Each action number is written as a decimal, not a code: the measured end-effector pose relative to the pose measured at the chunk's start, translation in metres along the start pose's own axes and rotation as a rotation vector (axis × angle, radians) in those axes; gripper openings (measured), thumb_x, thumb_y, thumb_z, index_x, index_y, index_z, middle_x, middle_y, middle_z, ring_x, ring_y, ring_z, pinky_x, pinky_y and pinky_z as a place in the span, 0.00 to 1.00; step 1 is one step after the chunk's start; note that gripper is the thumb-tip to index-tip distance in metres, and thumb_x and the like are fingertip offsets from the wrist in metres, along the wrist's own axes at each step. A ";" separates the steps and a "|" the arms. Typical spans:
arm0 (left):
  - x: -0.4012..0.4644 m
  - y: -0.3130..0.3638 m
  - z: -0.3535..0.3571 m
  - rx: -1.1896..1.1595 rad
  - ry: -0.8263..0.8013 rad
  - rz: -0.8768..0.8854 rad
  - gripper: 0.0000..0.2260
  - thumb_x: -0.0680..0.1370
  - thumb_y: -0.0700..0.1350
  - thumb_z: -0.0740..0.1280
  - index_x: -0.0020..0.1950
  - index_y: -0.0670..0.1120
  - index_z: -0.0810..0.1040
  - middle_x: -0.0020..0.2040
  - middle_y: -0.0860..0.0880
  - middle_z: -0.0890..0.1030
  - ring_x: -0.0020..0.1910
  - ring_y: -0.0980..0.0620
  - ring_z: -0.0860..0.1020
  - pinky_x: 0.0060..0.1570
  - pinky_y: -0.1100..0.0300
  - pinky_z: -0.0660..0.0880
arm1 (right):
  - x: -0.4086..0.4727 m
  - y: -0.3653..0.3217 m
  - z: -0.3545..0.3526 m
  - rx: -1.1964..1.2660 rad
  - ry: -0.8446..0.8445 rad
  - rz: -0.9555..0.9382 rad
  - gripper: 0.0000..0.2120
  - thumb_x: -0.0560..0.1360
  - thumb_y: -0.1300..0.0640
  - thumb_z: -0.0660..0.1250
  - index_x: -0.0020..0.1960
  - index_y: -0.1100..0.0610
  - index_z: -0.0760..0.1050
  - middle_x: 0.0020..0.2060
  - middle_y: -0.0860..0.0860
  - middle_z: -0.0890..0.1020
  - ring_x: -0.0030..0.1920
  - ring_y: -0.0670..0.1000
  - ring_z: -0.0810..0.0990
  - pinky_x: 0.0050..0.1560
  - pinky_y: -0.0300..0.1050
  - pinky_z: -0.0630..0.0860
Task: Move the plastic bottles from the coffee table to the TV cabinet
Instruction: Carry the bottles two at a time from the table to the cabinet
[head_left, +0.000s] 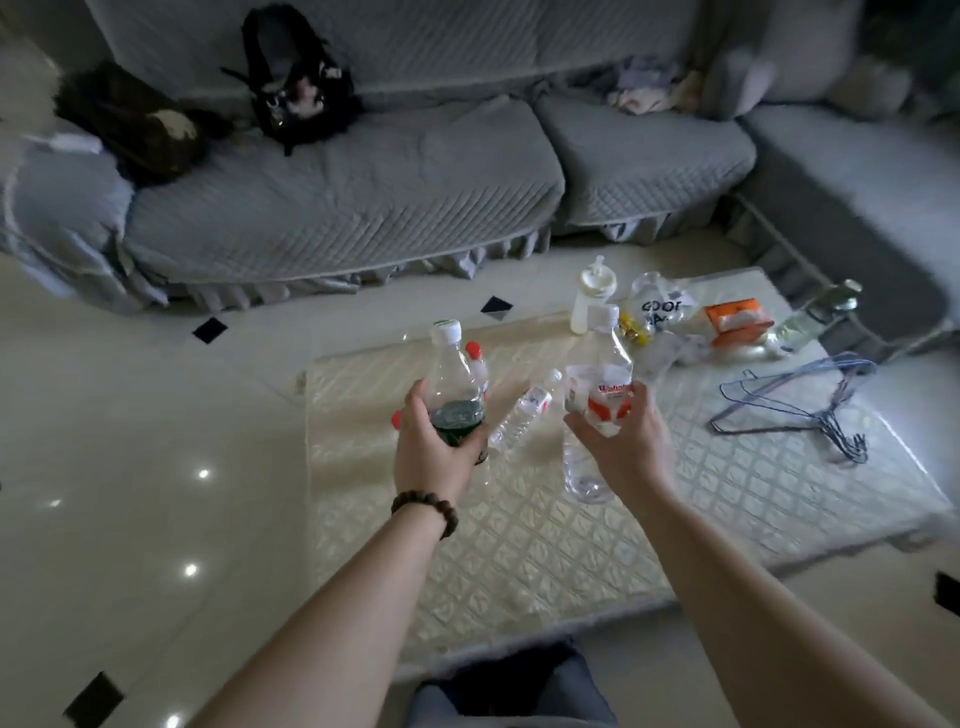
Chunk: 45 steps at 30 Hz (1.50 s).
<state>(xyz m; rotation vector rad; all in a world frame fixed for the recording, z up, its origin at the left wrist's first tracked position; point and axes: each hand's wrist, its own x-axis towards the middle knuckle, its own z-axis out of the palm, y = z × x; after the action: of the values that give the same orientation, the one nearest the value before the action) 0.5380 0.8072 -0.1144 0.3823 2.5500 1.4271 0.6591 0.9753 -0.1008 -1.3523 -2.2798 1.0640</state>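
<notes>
Coffee table (571, 545): L hand (434, 447) grips green-label bottle (453, 384), R hand (631, 441) red-label bottle (597, 395) (both upright).

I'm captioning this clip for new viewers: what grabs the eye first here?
Two raised hands, each holding a clear plastic bottle: the left hand grips the green-labelled bottle, the right hand the red-and-white-labelled bottle. Beyond them, wire hangers lie on the coffee table.
</notes>
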 end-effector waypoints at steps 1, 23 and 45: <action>-0.005 0.003 0.002 0.005 -0.034 0.023 0.39 0.66 0.51 0.78 0.72 0.50 0.62 0.61 0.53 0.73 0.55 0.54 0.74 0.48 0.64 0.68 | -0.009 0.005 -0.006 0.014 0.027 0.019 0.34 0.66 0.37 0.73 0.64 0.52 0.65 0.54 0.50 0.77 0.51 0.51 0.76 0.46 0.47 0.73; -0.273 0.100 0.167 0.053 -1.027 0.558 0.39 0.66 0.51 0.78 0.71 0.52 0.61 0.62 0.48 0.74 0.57 0.50 0.75 0.52 0.63 0.68 | -0.305 0.209 -0.181 0.199 0.890 0.703 0.36 0.64 0.41 0.76 0.65 0.53 0.65 0.52 0.54 0.79 0.49 0.57 0.79 0.50 0.49 0.77; -0.705 0.194 0.360 0.050 -1.659 0.695 0.40 0.67 0.47 0.78 0.73 0.54 0.60 0.60 0.51 0.73 0.55 0.53 0.77 0.53 0.57 0.78 | -0.554 0.462 -0.388 0.161 1.357 1.120 0.34 0.66 0.42 0.75 0.65 0.55 0.67 0.58 0.54 0.79 0.55 0.55 0.79 0.48 0.42 0.72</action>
<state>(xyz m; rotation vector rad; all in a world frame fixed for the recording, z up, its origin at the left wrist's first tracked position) 1.3361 0.9715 -0.1038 1.6470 1.0414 0.5181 1.4619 0.8149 -0.0981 -2.2478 -0.4062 0.2037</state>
